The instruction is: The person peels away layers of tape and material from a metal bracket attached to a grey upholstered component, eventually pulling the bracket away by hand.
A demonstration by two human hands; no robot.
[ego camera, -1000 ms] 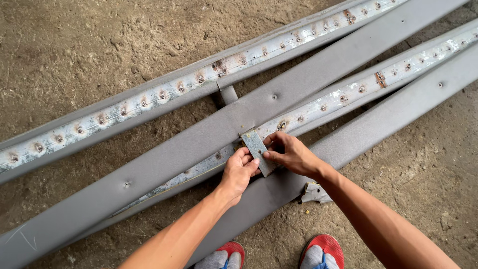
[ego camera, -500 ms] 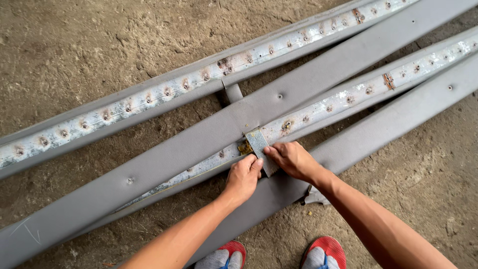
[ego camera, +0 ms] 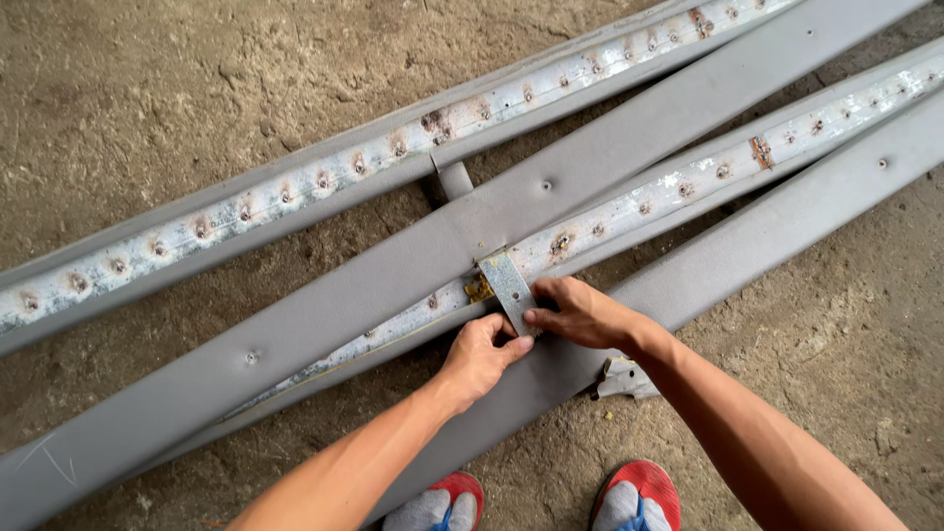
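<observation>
Head view:
Bracket: small grey metal plate [ego camera: 508,286], tilted, lies across the spotted channel [ego camera: 629,211] btwn two grey beams, rust patch at its upper-left edge.
L hand [ego camera: 479,356]: just below plate, fingers curled, tips touching plate's lower end.
R hand [ego camera: 580,315]: right of plate, thumb + fingertips pinched on its lower edge.
Hands: close together, nearly touching.
Beams: wide grey beam [ego camera: 324,305] above-left of plate; second beam [ego camera: 787,231] under R wrist.
Floor: rough concrete [ego camera: 147,108]; red-toed shoes [ego camera: 634,497] at bottom edge.

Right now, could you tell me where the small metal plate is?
In the head view, the small metal plate lies centre-frame across the grey rails, just above both hands.
</observation>
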